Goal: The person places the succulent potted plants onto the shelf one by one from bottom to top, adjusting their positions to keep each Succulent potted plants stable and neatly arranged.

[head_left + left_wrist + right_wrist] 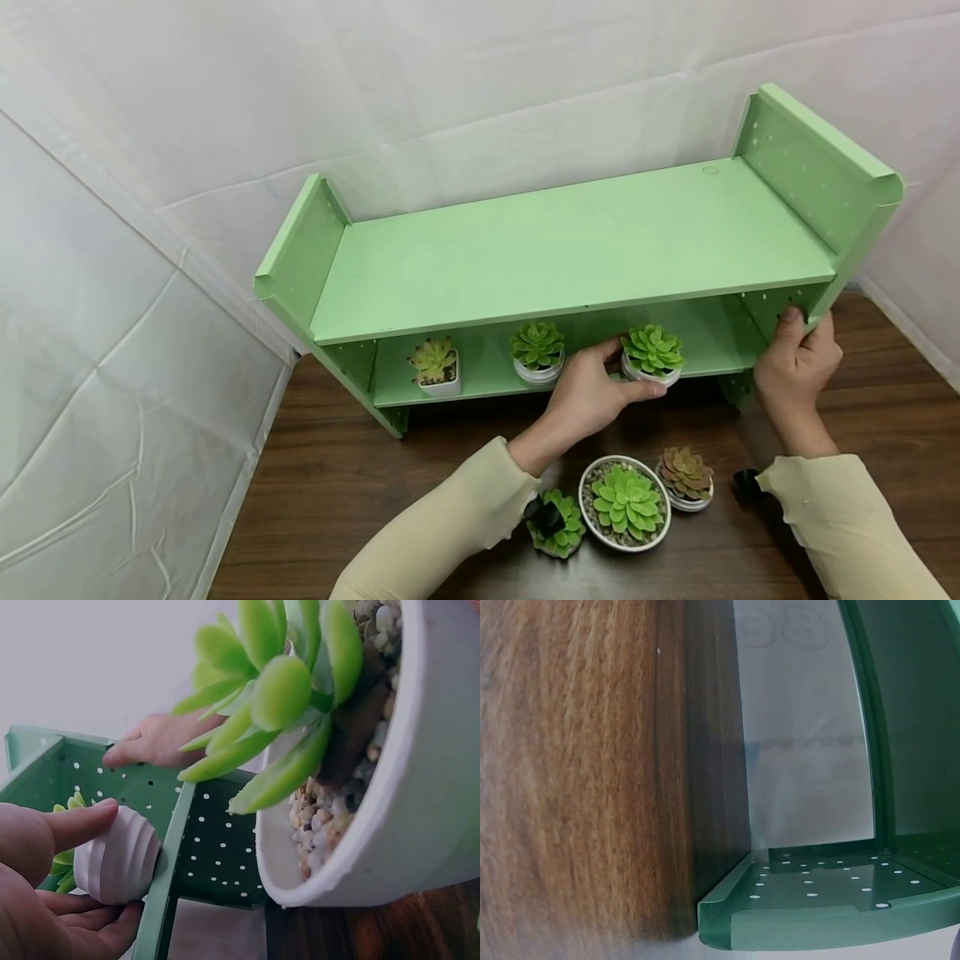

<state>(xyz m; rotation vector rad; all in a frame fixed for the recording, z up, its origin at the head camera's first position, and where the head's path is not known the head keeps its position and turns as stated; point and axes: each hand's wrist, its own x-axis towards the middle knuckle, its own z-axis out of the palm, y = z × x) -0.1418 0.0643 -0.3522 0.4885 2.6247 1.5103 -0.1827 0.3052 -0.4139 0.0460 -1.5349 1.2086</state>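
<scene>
My left hand (592, 392) grips a small potted succulent (652, 350) at the right part of the lower shelf board. Its ribbed white pot (116, 859) lies between thumb and fingers in the left wrist view, at the board's front edge. With my right hand (797, 362) I hold the right side panel of the green shelf unit (577, 242), thumb on the inner face. The right wrist view shows that perforated panel (832, 885). Left of my left hand, another green succulent (537, 350) and a yellowish succulent in a square pot (437, 367) stand on the lower board.
On the wooden table (322, 500) in front stand a large round-potted succulent (626, 504), a reddish succulent (685, 477) and a green one (558, 525) partly hidden by the left wrist's black device. White sheeting (450, 100) hangs behind and at the sides.
</scene>
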